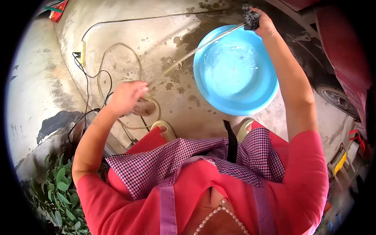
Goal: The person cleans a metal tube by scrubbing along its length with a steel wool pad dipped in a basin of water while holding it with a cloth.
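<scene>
At the top right, my right hand is closed round a dark, shiny, tangled wad beyond the rim of a blue basin. Clear water lies in the basin. A thin, pale hose or rod runs from the wad over the basin's left rim, down toward my left hand. Motion blurs my left fingers, so their grip cannot be made out. Coils of clear hose lie on the floor beside and below that hand.
A yellow power strip with black cables lies at the left. Green leaves are at the lower left. A red vehicle with a wheel stands at the right. Two pale slippers show below.
</scene>
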Tool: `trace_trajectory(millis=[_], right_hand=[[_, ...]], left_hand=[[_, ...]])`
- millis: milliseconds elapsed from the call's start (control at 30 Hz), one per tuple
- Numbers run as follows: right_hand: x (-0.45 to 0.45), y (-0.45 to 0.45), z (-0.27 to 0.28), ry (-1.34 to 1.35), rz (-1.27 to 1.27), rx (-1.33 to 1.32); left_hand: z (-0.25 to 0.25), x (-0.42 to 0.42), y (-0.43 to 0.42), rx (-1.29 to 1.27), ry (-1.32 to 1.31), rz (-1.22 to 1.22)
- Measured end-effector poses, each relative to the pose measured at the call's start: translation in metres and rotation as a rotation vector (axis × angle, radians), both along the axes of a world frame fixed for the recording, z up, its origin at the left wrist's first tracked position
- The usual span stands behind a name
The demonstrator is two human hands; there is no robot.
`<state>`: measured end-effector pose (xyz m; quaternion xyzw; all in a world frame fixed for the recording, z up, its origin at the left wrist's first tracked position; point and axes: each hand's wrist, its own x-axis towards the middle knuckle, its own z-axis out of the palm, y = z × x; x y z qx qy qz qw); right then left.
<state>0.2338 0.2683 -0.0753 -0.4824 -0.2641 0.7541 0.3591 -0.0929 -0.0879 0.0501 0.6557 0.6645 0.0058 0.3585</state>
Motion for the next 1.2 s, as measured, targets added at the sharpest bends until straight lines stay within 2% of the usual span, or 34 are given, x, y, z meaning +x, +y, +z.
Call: trace_trajectory(millis=[67,167,333,433,533,633,767,867,1000,1100,1200], right_hand=[[-0.007,-0.013,0.003,0.120,0.157,0.054],[-0.024,-0.025,0.017,0.262,0.102,0.004],[-0.035,-0.042,0.032,0.320,0.029,-0.017],[-0.034,-0.046,0.037,0.334,0.035,-0.016],[-0.030,-0.043,0.037,0.382,0.012,-0.015],[-0.029,-0.052,0.046,0.436,-0.044,-0.035],[-0.037,-0.079,0.057,0.552,-0.060,-0.072],[-0.035,-0.097,0.056,0.443,0.056,-0.024],[-0.041,-0.117,0.056,0.420,-0.008,0.009],[-0.027,-0.108,0.049,0.458,-0.029,-0.069],[0.004,-0.089,0.043,0.161,0.086,-0.043]], left_hand=[[-0.026,-0.033,-0.003,-0.059,0.060,0.054],[-0.028,-0.019,0.020,-0.187,0.034,0.010],[-0.038,0.034,0.080,-0.118,-0.387,0.156],[-0.043,0.062,0.102,-0.117,-0.449,0.221],[-0.048,0.072,0.117,-0.241,-0.441,0.224],[-0.063,0.077,0.114,-0.148,-0.543,0.331],[-0.070,0.081,0.103,-0.128,-0.517,0.364],[-0.082,0.082,0.099,-0.146,-0.520,0.362],[-0.080,0.086,0.097,-0.112,-0.496,0.344],[-0.081,0.085,0.095,-0.142,-0.481,0.350],[-0.080,0.070,0.088,-0.166,-0.456,0.369]])
